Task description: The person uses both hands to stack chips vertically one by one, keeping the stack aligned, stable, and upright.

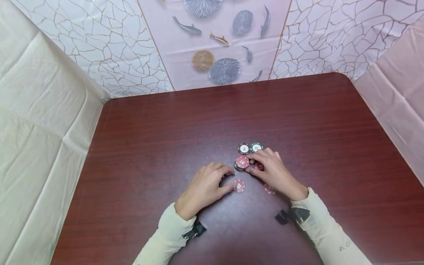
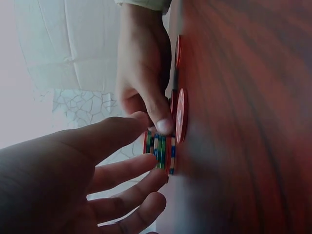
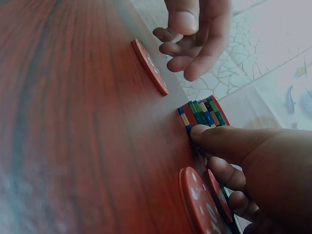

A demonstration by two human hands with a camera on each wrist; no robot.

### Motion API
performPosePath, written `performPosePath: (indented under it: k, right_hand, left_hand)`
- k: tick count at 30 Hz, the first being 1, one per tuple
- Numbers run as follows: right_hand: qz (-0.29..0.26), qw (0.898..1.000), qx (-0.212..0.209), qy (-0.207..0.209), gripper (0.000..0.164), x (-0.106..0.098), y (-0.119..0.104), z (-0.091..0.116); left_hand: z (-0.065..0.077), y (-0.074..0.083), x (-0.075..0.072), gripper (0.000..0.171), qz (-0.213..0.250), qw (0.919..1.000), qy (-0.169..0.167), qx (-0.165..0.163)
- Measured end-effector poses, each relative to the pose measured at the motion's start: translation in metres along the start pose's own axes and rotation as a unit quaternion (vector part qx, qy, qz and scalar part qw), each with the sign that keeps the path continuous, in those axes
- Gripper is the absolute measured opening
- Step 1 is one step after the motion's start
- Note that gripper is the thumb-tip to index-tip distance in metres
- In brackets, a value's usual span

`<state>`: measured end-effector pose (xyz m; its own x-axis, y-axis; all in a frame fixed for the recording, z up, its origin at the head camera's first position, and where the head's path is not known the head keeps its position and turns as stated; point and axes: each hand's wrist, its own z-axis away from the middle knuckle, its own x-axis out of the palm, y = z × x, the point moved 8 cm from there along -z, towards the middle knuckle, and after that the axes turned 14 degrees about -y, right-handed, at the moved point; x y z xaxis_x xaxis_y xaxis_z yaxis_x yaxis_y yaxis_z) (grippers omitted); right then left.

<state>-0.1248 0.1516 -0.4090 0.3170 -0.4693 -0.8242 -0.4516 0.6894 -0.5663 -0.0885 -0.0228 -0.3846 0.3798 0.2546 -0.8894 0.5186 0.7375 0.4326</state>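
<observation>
The chip stack (image 1: 242,162) is pinched between thumb and finger by the right hand (image 1: 276,175), while the left hand (image 1: 206,187), fingers loosely parted, is held empty nearby!

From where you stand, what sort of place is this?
Probably a screened indoor workspace: a dark reddish table holding poker chips, a fish-patterned backdrop behind, pale cloth along both sides.

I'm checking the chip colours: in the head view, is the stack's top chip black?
No, the top chip on the stack is red and marked 10.
</observation>
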Motion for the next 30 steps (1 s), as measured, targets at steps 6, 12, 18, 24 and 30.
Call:
performPosePath:
  k: [6,12,18,24,30]
  right_hand:
    - [-0.003,1.0,0.005,-0.009,0.038,0.002,0.002,-0.001]
    - [-0.001,1.0,0.003,-0.005,0.038,0.001,0.002,-0.001]
    - [0.0,1.0,0.002,-0.002,0.037,0.0,0.002,0.0]
    - [-0.001,1.0,0.001,0.001,0.036,-0.001,0.002,0.0]
    - [-0.002,1.0,0.002,-0.004,0.037,0.001,0.002,-0.002]
  left_hand:
    - [0.001,0.005,0.011,0.039,-0.011,0.9995,-0.027,-0.015]
    - [0.0,0.01,0.017,0.042,-0.034,0.9986,-0.031,-0.025]
    - [-0.001,0.014,0.02,0.04,-0.05,0.9984,-0.023,-0.017]
    - [-0.002,0.014,0.02,0.036,-0.032,0.999,-0.026,-0.017]
    - [-0.003,0.016,0.019,0.037,-0.008,0.9998,-0.02,0.0]
